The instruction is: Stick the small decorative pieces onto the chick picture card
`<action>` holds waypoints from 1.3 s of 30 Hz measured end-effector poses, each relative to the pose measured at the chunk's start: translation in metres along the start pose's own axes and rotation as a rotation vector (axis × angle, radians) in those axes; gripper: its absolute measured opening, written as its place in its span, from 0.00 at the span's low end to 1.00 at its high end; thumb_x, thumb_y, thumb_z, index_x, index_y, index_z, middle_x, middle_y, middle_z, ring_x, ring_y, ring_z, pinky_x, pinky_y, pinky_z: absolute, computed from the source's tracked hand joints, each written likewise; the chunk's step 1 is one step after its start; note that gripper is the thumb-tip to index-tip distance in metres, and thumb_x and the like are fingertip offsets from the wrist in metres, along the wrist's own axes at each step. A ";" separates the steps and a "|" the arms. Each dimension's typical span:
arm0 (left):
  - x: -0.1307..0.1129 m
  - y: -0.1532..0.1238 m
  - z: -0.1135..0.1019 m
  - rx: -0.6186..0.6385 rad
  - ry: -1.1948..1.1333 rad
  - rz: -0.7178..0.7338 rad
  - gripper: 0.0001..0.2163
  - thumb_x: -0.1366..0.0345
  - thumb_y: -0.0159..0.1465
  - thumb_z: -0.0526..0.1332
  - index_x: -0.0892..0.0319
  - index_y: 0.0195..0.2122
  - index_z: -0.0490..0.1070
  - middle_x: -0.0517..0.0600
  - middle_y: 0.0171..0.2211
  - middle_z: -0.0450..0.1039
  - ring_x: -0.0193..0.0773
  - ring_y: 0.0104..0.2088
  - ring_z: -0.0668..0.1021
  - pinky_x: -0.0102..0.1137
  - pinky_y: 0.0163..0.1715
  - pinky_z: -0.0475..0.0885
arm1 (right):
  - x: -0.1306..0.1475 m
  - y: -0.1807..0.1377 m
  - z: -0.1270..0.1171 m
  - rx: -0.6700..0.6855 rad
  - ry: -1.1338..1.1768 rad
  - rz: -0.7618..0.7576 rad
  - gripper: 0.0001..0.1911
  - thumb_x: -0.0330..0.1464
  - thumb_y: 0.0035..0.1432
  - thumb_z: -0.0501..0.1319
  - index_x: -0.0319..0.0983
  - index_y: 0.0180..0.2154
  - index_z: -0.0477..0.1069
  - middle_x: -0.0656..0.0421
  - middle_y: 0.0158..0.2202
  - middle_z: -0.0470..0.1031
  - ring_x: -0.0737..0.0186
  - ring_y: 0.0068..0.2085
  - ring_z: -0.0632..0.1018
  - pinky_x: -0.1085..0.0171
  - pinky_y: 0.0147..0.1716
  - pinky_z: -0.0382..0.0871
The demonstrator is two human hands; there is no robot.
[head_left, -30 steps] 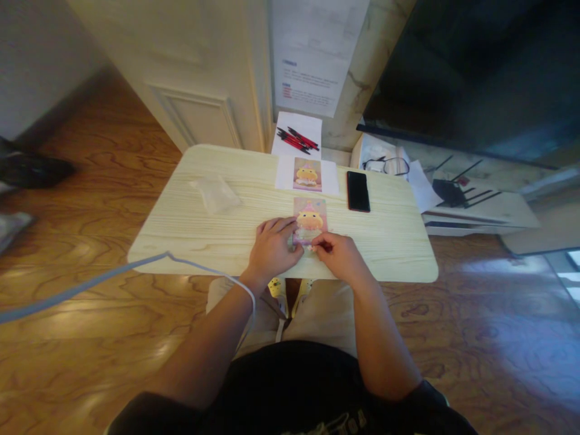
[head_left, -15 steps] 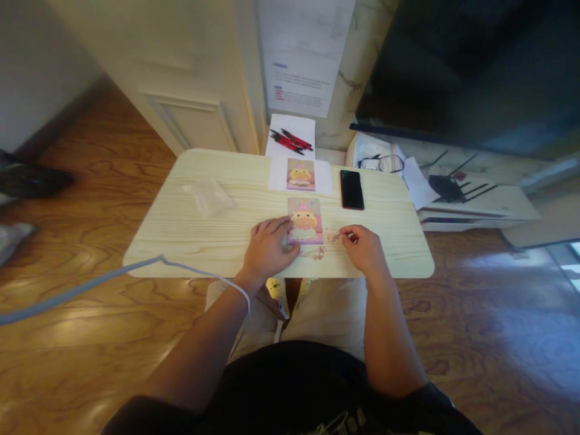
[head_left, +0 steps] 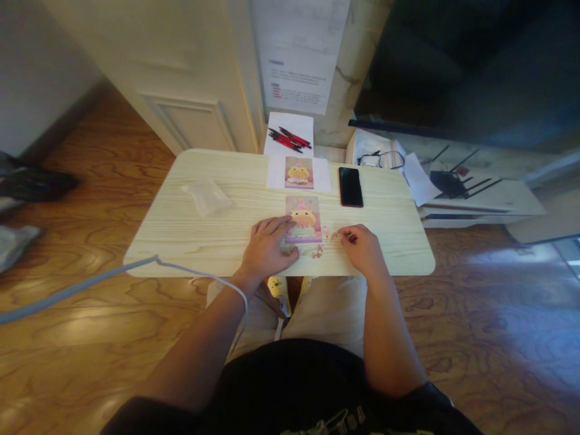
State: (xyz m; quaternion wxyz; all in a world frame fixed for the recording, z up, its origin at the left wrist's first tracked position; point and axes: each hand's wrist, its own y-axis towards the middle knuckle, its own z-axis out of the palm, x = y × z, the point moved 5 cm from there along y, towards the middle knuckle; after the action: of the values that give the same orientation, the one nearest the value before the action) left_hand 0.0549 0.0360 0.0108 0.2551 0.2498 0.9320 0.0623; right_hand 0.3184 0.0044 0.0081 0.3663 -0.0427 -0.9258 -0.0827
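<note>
Pressing flat, L hand (head_left: 268, 249) lies open-palmed on near-left corner of the duck puzzle (head_left: 303, 216), mid-table (head_left: 203, 241). R hand (head_left: 362, 248) just right, fingertips curled at loose pieces (head_left: 333, 235); can't tell if one's pinched. Beyond: ref. picture (head_left: 298, 172), phone (head_left: 350, 186), red pens (head_left: 290, 139).

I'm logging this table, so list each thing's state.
Duck puzzle: flat, left hand resting on its lower corner.
Loose pieces: scattered right of the puzzle.
Right hand: fingertips at the loose pieces.
Phone: face up, screen dark.
Plastic bag: crumpled, untouched.
Red pens: lying loose on paper.
</note>
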 end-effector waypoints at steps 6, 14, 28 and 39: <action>-0.001 0.000 -0.001 0.004 -0.021 0.003 0.27 0.58 0.58 0.65 0.49 0.61 0.71 0.50 0.66 0.68 0.54 0.63 0.69 0.50 0.64 0.61 | -0.002 -0.002 0.000 -0.005 -0.024 0.018 0.12 0.28 0.59 0.61 0.41 0.42 0.81 0.57 0.41 0.77 0.62 0.35 0.77 0.59 0.42 0.74; -0.003 -0.005 -0.001 0.040 -0.096 0.115 0.14 0.55 0.62 0.64 0.46 0.48 0.80 0.49 0.54 0.75 0.48 0.56 0.73 0.46 0.60 0.65 | -0.005 -0.001 0.002 -0.004 -0.053 0.041 0.16 0.28 0.59 0.61 0.41 0.47 0.80 0.55 0.43 0.75 0.61 0.35 0.77 0.58 0.44 0.75; 0.000 -0.005 0.005 0.085 -0.111 0.144 0.09 0.53 0.65 0.64 0.45 0.37 0.83 0.49 0.44 0.76 0.45 0.48 0.74 0.47 0.56 0.65 | -0.005 0.004 0.010 0.052 -0.068 0.035 0.12 0.30 0.62 0.62 0.42 0.46 0.81 0.55 0.44 0.73 0.59 0.39 0.77 0.57 0.47 0.75; 0.001 -0.002 0.000 0.001 -0.042 0.035 0.16 0.58 0.62 0.63 0.52 0.51 0.77 0.51 0.49 0.76 0.49 0.51 0.74 0.46 0.54 0.67 | -0.006 0.002 0.010 0.068 -0.070 0.031 0.08 0.29 0.61 0.64 0.41 0.43 0.78 0.56 0.44 0.72 0.61 0.39 0.77 0.58 0.46 0.75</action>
State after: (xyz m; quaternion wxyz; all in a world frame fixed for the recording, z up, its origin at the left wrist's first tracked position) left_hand 0.0537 0.0347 0.0099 0.2733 0.2675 0.9220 0.0608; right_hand 0.3162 0.0087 -0.0032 0.3361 -0.0475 -0.9396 -0.0438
